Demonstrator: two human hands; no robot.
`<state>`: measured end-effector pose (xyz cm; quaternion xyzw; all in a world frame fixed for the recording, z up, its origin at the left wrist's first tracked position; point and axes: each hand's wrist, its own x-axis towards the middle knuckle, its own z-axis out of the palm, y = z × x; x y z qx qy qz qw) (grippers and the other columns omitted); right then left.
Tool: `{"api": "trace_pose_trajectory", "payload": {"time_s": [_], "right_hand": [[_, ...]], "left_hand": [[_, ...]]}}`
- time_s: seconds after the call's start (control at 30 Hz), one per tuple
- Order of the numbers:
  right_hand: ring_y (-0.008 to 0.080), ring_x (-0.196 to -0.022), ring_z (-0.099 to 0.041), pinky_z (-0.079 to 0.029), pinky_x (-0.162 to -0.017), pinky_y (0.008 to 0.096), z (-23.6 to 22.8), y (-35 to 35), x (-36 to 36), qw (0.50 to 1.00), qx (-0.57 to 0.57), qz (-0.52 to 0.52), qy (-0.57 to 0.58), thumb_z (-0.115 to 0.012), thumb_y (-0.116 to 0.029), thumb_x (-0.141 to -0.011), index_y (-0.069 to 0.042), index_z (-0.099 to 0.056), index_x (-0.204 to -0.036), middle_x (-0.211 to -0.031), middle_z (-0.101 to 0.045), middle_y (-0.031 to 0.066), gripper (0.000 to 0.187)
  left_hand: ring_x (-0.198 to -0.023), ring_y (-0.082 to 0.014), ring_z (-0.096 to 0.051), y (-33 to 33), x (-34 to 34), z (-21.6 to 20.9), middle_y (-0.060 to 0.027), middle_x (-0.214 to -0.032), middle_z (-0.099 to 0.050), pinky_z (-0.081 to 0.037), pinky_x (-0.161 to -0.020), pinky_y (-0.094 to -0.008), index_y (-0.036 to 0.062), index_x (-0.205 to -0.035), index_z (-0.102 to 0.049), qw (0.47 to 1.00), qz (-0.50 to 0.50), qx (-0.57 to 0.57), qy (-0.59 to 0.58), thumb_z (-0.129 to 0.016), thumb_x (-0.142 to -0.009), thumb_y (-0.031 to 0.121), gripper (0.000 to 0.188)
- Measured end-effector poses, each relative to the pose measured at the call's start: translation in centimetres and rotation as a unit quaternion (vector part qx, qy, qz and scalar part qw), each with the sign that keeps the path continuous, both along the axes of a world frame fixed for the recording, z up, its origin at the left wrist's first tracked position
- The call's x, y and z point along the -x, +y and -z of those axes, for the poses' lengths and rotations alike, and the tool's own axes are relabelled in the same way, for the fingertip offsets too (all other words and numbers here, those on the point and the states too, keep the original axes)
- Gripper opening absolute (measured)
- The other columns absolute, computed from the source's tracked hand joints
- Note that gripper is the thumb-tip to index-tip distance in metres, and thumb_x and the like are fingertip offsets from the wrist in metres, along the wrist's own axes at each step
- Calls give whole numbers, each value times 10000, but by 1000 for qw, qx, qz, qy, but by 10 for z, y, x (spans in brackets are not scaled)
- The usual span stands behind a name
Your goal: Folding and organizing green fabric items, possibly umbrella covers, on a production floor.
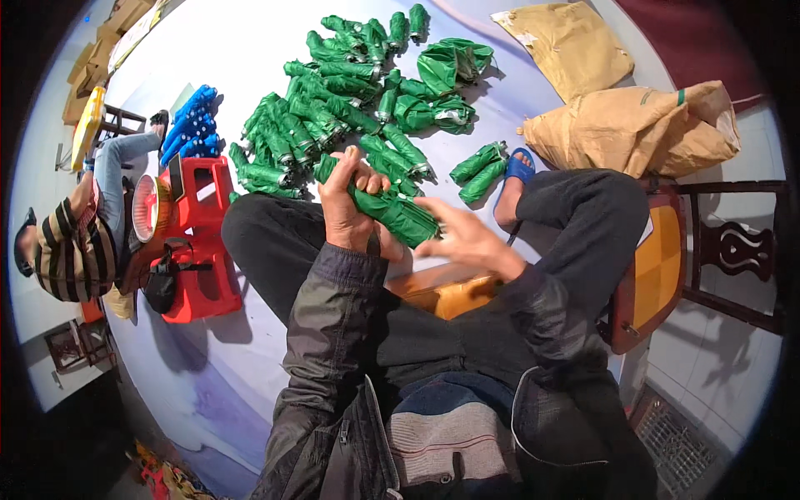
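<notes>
Fingers of our left hand [348, 208] are wrapped tight around the upper end of a folded green umbrella [385, 208], which slants down to the right above our lap. Our right hand [468, 243] is spread open with the fingers splayed, its fingertips at the umbrella's lower end; motion blur keeps us from telling whether it presses the fabric or only brushes it. Under both hands we see our dark trousers [283, 242] and the orange seat of a wooden chair [658, 267]. Just beyond our knees, a heap of folded green umbrellas [333, 100] lies on the pale floor, with a smaller stack of blue umbrellas [190, 125] to the left. A red plastic stool [200, 250] stands beside our left knee, and another person in a striped top [71, 250] sits past it. Two tan sacks [633, 125] rest at the far right.
</notes>
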<state>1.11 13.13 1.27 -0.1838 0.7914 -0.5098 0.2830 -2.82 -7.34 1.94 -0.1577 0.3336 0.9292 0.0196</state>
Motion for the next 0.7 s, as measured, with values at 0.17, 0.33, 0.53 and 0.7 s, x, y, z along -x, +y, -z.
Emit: {"api": "trace_pose_trajectory", "payload": {"time_s": [0.17,0.33,0.53,0.7], "right_hand": [[149,-1054,-601,-492,-890,274,2,10,26,921,289,97,-243,-737,-464,-845,47,-509,-1307,-1163,-646,126,725],[121,-693,-551,-478,-641,293,-24,-28,-2,973,106,15,-204,-715,-168,-794,61,-607,-968,-794,-656,58,307],[347,-682,-676,-514,-590,435,19,-41,-16,972,-84,172,138,-719,-166,-739,2,-577,-849,-748,-646,239,246],[377,-666,-663,-535,-580,472,28,-44,-21,905,-186,197,329,-655,-71,-724,-2,-511,-882,-689,-618,215,225]], "left_hand": [[-453,-100,-334,9,-1,-4,54,-544,-310,-398,-523,-323,159,-825,-483,985,93,-93,110,-534,-982,200,170],[-454,-115,-371,16,-11,-5,31,-540,-334,-433,-511,-340,133,-824,-478,989,92,-82,83,-571,-948,165,158],[-491,-133,-403,26,-6,0,9,-578,-378,-432,-516,-342,113,-761,-473,1000,3,2,-28,-638,-907,192,234],[-548,-145,-442,20,0,6,9,-618,-411,-442,-557,-342,115,-756,-500,987,-80,-26,-133,-653,-911,229,246]]}}
